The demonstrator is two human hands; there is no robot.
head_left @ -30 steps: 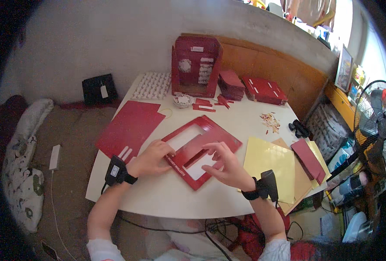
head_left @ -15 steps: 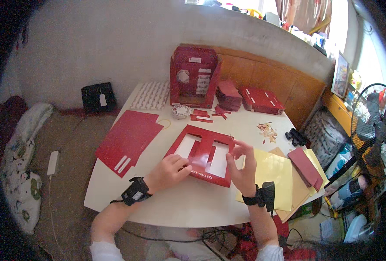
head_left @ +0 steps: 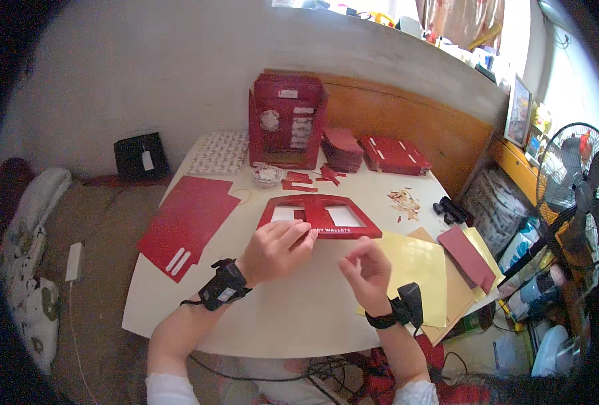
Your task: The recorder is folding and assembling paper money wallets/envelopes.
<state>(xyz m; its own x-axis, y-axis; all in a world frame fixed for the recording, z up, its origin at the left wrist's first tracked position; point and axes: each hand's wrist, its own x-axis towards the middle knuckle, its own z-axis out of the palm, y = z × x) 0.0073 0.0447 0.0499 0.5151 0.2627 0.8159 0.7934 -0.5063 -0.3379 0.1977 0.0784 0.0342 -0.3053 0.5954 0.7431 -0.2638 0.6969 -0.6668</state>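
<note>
A red cardboard box panel (head_left: 317,216) with two window cut-outs and white lettering on its front strip lies mid-table. My left hand (head_left: 279,251) is closed at its front left edge, the fingertips on the cardboard; the hand covers that corner. Just in front of the panel's right end, my right hand (head_left: 367,271) hovers apart from it. Its fingers are curled in toward the thumb, and whether anything small sits between them is hidden. To the left lies a flat red cardboard sheet (head_left: 188,219) with two white strips at its near end.
At the back stand a red display box (head_left: 287,91), a stack of dark red pieces (head_left: 342,150) and red panels (head_left: 394,155). A small bowl (head_left: 267,175) and red scraps lie before them. Small peeled bits (head_left: 404,204) and yellow sheets (head_left: 414,277) are rightward; a fan (head_left: 576,182) stands beyond.
The red panel has tipped so its front strip faces me more. My right hand has left the panel's right edge, moved nearer me, and curled its fingers. The whole view has shifted slightly.
</note>
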